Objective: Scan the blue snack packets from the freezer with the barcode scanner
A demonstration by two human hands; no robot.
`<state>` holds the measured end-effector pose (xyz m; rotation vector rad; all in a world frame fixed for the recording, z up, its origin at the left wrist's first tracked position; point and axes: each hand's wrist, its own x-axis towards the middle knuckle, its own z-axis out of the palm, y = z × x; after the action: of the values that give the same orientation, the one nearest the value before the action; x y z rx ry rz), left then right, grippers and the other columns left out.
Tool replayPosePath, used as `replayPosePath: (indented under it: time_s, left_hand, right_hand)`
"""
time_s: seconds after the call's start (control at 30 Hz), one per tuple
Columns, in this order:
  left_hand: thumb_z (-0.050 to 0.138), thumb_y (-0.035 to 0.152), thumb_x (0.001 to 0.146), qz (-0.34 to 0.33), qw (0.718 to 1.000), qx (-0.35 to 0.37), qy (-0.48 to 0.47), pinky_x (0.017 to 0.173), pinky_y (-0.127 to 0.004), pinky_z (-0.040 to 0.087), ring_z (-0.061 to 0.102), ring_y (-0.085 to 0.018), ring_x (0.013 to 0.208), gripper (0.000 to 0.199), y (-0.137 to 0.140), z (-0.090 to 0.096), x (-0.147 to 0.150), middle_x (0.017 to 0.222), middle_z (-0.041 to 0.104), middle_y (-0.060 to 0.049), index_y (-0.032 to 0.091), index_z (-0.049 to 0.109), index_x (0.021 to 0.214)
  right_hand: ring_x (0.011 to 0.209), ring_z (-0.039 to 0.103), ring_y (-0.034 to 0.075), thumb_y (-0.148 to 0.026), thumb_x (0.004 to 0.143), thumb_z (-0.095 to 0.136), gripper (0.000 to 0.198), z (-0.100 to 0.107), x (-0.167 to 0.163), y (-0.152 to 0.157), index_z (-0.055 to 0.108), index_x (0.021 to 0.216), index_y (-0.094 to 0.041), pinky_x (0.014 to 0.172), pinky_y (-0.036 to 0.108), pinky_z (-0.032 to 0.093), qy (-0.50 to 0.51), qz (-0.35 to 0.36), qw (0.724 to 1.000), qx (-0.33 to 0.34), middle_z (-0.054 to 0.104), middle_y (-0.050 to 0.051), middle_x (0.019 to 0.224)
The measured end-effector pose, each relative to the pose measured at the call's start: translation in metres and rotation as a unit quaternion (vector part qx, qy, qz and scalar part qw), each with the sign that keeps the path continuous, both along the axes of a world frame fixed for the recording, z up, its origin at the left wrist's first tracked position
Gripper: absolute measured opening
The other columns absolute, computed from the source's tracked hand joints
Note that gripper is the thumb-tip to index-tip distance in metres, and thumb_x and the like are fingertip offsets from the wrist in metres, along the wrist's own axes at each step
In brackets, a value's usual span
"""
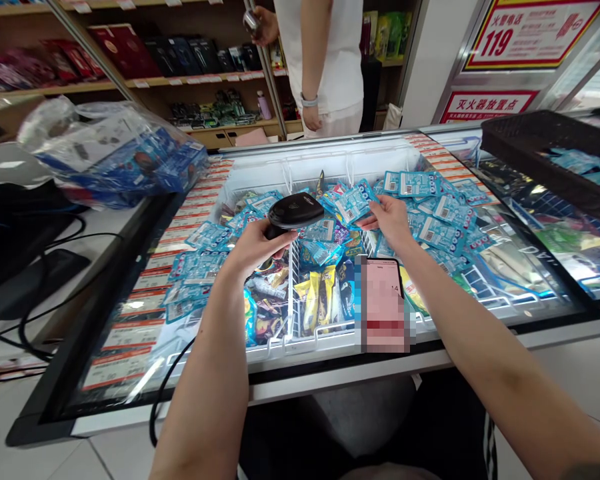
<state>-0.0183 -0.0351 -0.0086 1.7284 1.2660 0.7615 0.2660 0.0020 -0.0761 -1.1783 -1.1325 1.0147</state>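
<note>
Our left hand (pixel 266 245) wraps its fingers around the handle of a black scanner (pixel 297 209), its head tipped toward the middle of the glass. Our right hand (pixel 391 220), thumb against fingers, pinches the edge of a blue packet (pixel 354 201), held just beside the scanner with its printed barcode side facing up.

Around both hands, more blue packets (pixel 443 223) lie scattered in two groups across the glass top of a freezer (pixel 330 381). Between our forearms, near the front edge, lies a phone (pixel 381 303), its screen partly blurred out. Beneath the glass we see yellow wrappers (pixel 321 293) beside a white wire divider (pixel 293 287).

Farther out, a clear bag (pixel 130 150) of blue boxes sits at left, and a dark basket (pixel 513 147) holding more packets rests at right. Across the freezer, a person (pixel 330 60) in a white top stands before stocked shelves (pixel 215 78), near a red-and-white sign (pixel 535 33).
</note>
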Motion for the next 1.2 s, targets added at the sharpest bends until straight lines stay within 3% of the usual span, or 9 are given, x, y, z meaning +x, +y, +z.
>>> replayPosePath:
  time_s: [0.23,0.5,0.97,1.1,1.2]
  left_hand:
    - [0.066,0.042,0.077,-0.015,1.0,0.005,0.026,0.049,-0.023,0.036,0.049,-0.01,0.048,0.029,0.0,0.0,0.0,0.054,0.053,0.0,0.015,0.057,0.073]
    - [0.065,0.046,0.077,-0.042,0.998,0.015,0.046,0.048,-0.024,0.036,0.049,-0.011,0.046,0.032,0.004,-0.005,-0.002,0.051,0.054,0.0,0.016,0.056,0.07]
    - [0.067,0.046,0.076,-0.05,0.998,-0.015,0.021,0.043,-0.022,0.036,0.049,-0.01,0.044,0.032,0.003,-0.005,-0.002,0.052,0.054,-0.001,0.016,0.057,0.07]
    - [0.068,0.045,0.076,-0.037,0.999,-0.001,0.007,0.045,-0.023,0.037,0.049,-0.01,0.045,0.032,0.003,-0.006,-0.002,0.053,0.054,-0.001,0.015,0.057,0.073]
    - [0.068,0.044,0.076,-0.012,1.0,0.008,-0.011,0.045,-0.022,0.036,0.049,-0.01,0.046,0.03,0.003,-0.006,-0.001,0.055,0.053,0.0,0.015,0.058,0.076]
  right_hand:
    - [0.059,0.073,0.022,-0.048,0.085,0.062,0.033,-0.002,0.001,0.001,0.061,0.098,-0.018,0.052,0.03,0.061,0.008,-0.004,1.0,0.003,0.068,0.002,0.061]
    - [0.059,0.072,0.024,-0.043,0.086,0.057,0.025,-0.005,0.001,0.003,0.061,0.095,-0.02,0.052,0.034,0.061,-0.005,-0.012,1.0,0.002,0.065,0.0,0.057]
    - [0.059,0.071,0.026,-0.048,0.085,0.056,0.035,-0.004,0.003,0.003,0.06,0.106,-0.02,0.058,0.041,0.06,-0.022,-0.028,0.999,0.004,0.064,-0.001,0.058]
    - [0.056,0.069,0.028,-0.049,0.088,0.049,0.05,0.002,0.011,0.0,0.054,0.127,-0.018,0.058,0.045,0.058,-0.076,-0.08,0.994,0.017,0.066,0.002,0.06]
    - [0.065,0.07,0.029,-0.05,0.091,0.042,0.055,0.006,0.027,-0.001,0.051,0.133,-0.015,0.067,0.047,0.056,-0.178,-0.164,0.97,0.03,0.068,0.006,0.067]
